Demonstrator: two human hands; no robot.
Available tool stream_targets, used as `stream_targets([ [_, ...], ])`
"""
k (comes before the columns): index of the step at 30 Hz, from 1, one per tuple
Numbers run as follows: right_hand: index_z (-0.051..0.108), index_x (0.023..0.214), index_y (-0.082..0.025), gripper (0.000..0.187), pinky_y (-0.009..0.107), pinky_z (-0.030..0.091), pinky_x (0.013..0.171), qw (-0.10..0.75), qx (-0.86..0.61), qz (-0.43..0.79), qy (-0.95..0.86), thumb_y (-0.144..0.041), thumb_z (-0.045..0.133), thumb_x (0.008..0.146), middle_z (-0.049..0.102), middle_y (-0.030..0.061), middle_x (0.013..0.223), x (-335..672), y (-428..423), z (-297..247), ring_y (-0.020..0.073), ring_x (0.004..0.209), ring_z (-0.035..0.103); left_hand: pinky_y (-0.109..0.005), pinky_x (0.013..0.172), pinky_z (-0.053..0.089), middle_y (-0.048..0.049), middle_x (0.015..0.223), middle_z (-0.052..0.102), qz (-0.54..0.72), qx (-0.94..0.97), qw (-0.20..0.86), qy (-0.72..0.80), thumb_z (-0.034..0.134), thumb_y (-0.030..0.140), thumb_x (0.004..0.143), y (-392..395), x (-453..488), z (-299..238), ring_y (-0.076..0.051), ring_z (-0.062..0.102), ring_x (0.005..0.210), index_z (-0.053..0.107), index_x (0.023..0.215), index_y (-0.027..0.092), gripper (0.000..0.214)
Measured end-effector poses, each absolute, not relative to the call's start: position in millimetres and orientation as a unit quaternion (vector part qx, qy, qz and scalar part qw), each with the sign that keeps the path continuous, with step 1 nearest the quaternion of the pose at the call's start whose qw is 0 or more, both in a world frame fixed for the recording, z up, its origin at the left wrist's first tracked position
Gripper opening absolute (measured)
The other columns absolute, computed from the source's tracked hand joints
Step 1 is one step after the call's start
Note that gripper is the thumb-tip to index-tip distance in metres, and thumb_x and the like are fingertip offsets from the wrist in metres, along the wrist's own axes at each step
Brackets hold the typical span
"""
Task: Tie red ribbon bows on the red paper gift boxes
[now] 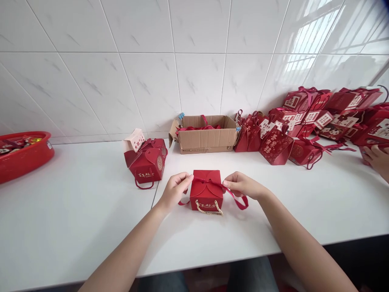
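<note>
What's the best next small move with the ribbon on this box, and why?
I'd probably draw both ends of the ribbon gently outward to snug the crossing. The left hand and right hand appear to pinch it on opposite sides, it meets mid-top on the red box, and no finished bow shows there.

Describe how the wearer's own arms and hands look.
The left hand and right hand are ungloved, with no rings, watch or bracelets visible. The left forearm and right forearm are slender and bare, tapering towards the wrists; no sleeves, cables or markings show on them.
</note>
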State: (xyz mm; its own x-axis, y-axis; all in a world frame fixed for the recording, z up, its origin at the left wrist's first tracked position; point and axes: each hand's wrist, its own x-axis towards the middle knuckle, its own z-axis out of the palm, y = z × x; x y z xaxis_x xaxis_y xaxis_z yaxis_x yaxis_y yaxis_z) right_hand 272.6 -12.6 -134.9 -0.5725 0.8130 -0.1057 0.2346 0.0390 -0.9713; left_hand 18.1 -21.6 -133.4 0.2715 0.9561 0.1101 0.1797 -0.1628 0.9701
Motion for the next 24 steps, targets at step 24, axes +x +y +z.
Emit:
stream_targets([
  [24,0.052,0.055,-0.017,0.037,0.023,0.021,0.047,0.339,-0.240,0.711,-0.567,-0.039,0.066,0.082,0.037,-0.0075,0.041,290.0,-5.2,-143.5,0.0059,0.042,0.028,-0.030,0.095,0.044,-0.0058,0.125,0.054,0.437,0.624,0.473,0.442,0.056,0.048,0.084,-16.4,15.8,-135.6,-0.021,0.055,0.108,0.064,0.071,0.018,0.033],
])
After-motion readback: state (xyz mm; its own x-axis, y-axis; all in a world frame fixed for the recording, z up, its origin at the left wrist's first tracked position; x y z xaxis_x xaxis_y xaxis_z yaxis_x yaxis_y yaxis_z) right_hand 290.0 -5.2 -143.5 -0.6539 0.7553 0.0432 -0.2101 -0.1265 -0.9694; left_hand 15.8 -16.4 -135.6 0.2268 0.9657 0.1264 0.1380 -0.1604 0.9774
